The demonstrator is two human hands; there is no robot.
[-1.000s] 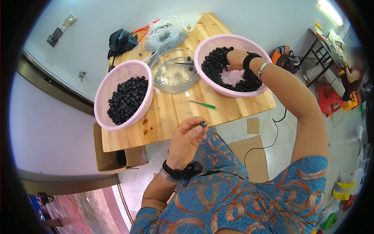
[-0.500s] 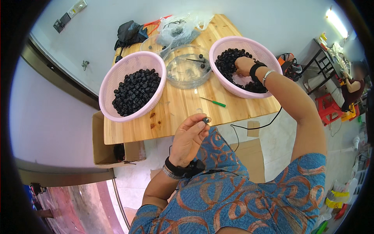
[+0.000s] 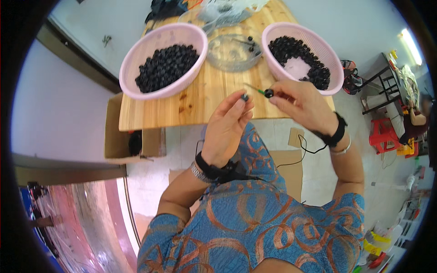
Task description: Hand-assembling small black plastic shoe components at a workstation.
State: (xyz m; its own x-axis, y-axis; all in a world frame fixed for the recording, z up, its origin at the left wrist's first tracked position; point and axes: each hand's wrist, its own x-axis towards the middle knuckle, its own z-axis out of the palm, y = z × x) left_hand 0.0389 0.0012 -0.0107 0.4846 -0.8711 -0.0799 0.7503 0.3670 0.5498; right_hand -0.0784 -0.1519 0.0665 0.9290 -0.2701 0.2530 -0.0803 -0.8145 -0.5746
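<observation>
My left hand (image 3: 226, 123) pinches a small dark round piece (image 3: 245, 97) between thumb and fingertips, above the table's front edge. Close to its right, my right hand (image 3: 302, 103) grips a small black round cap-like piece (image 3: 269, 93) at the fingertips. The two pieces are apart. Behind the right hand's piece lies a screwdriver (image 3: 260, 91) with a green handle, partly hidden. A pink basket (image 3: 338, 68) at the right holds many loose black pieces, with part of its bottom showing. Another pink basket (image 3: 129, 68) at the left holds a large heap of black pieces.
On the wooden table (image 3: 195, 109), a clear round tray (image 3: 223, 63) with a few black bits stands between the baskets. Plastic bags (image 3: 227, 11) lie at the back. Beneath the table's left side is a cardboard box (image 3: 114, 132). Far right, another person sits near a red stool (image 3: 382, 135).
My right hand has come out of the right basket with a black piece and moved beside my left hand. The left hand still pinches its piece. The view has shifted.
</observation>
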